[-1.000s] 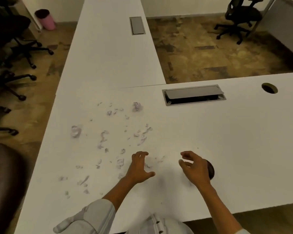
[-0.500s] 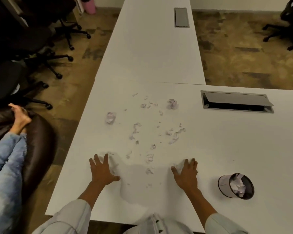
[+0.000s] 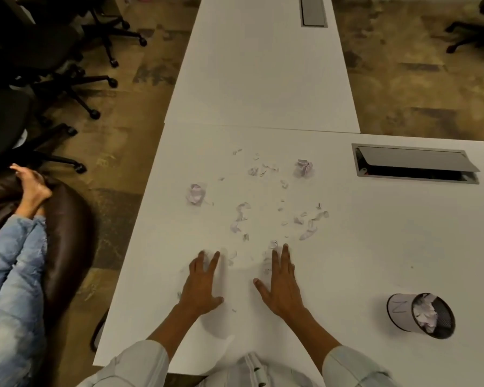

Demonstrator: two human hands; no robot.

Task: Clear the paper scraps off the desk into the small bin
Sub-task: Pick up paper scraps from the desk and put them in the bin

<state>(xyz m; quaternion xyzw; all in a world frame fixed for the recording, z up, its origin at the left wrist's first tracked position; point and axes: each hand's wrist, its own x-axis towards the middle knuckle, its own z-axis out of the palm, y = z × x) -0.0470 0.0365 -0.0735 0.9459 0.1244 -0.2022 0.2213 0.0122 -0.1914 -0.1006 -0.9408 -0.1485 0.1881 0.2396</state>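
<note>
Several small paper scraps (image 3: 263, 216) lie strewn over the white desk (image 3: 361, 247) ahead of me. A crumpled ball (image 3: 195, 193) sits at the left of them, another crumpled ball (image 3: 303, 168) further back. My left hand (image 3: 201, 283) and my right hand (image 3: 281, 286) lie flat on the desk, palms down, fingers spread, a narrow gap between them with a few scraps near the fingertips. Neither hand holds anything. The small black mesh bin (image 3: 421, 315) lies tipped on its side at my right, with crumpled paper inside.
A cable hatch (image 3: 414, 163) stands open in the desk at the back right. A second white desk (image 3: 263, 65) runs away from me. Black office chairs (image 3: 39, 65) stand on the left. Another person's jeans-clad legs (image 3: 11, 261) rest on a brown seat (image 3: 67, 233) beside the desk's left edge.
Both hands have slid inward toward each other on the desk, pushing scraps between them. The view has shifted left, so the bin sits further right.
</note>
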